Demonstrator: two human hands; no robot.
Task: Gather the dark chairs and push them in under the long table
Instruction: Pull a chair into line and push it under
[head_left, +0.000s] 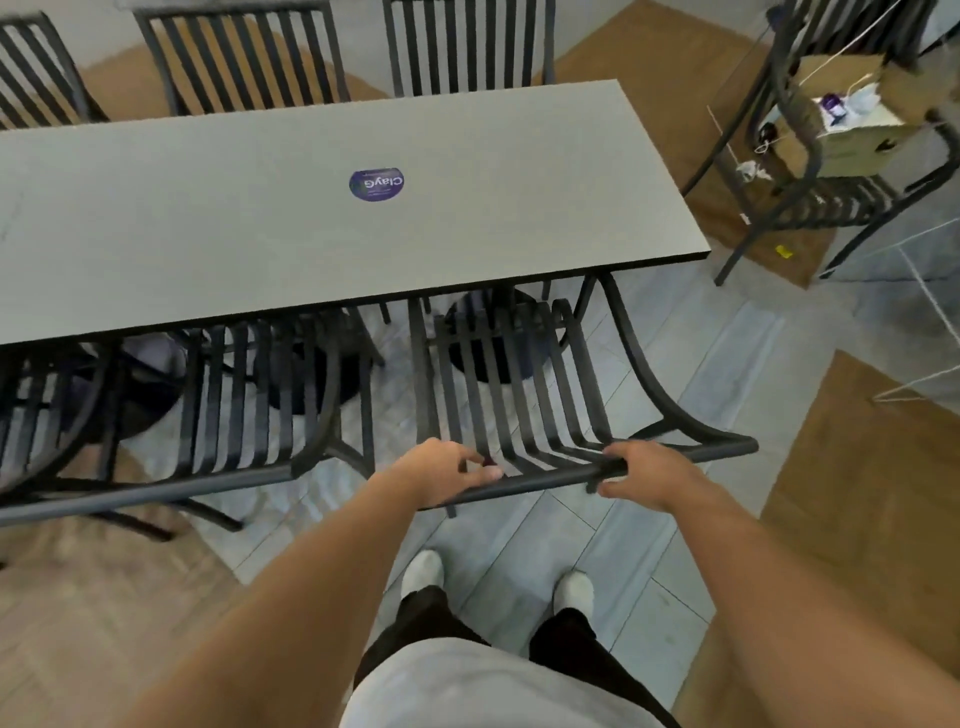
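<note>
Both my hands, left (447, 470) and right (641, 475), have fingers curled over the top rail of the chair (519, 384); seat partly under the bench (260, 218); push evenly, keep it square, watch neighbouring chair (244, 395).

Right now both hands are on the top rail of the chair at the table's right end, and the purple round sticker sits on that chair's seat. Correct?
Not quite. The head view shows the purple round sticker on the grey tabletop, not on the seat. The rest holds: the left hand and right hand both grip the top rail of the chair at the table's right end.
</note>
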